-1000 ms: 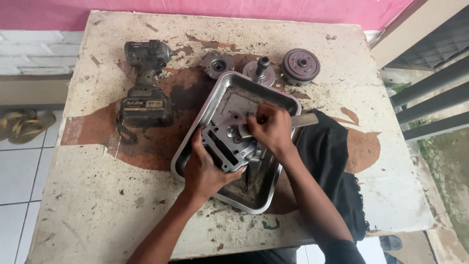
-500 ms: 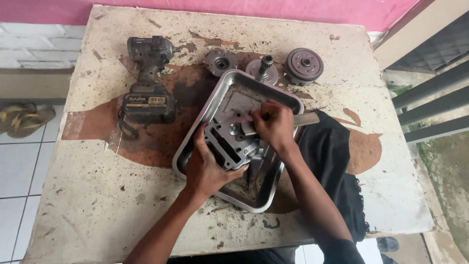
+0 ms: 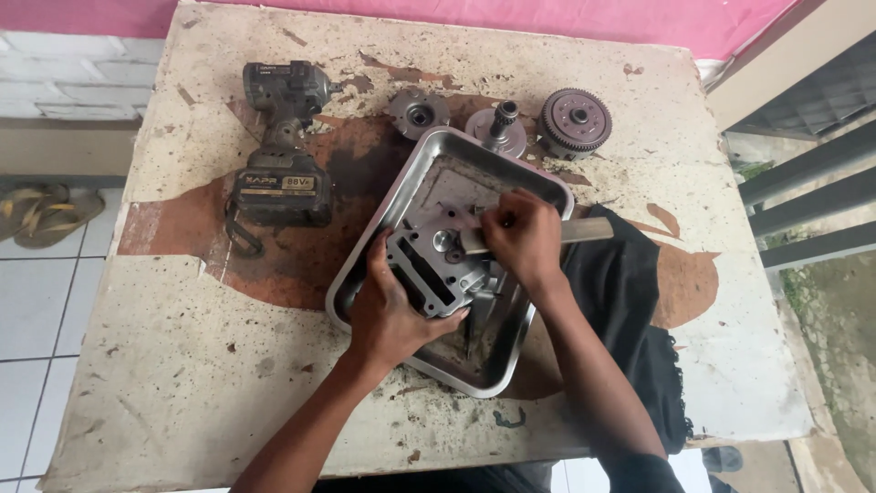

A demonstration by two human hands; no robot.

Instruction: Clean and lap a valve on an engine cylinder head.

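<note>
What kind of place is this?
Probably a small home or outdoor repair spot for engines: a worn, stained table, a cordless power tool, gear parts, and an engine part in a metal tray.

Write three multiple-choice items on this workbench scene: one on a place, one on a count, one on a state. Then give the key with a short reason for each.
1. Where does the cordless impact wrench lie?
A. In the tray
B. On the table, left of the tray
C. On the black cloth

2. How many round metal parts sit beyond the metal tray at its far edge?
A. One
B. Three
C. Five

3. What is the left hand doing?
A. Gripping the grey engine part in the tray
B. Resting flat on the table
C. Holding the wrench

Key: B, it lies on the stained table beside the tray; B, three parts stand there in a row; A, its fingers wrap the engine part while the right hand holds a flat metal tool to it.
</note>
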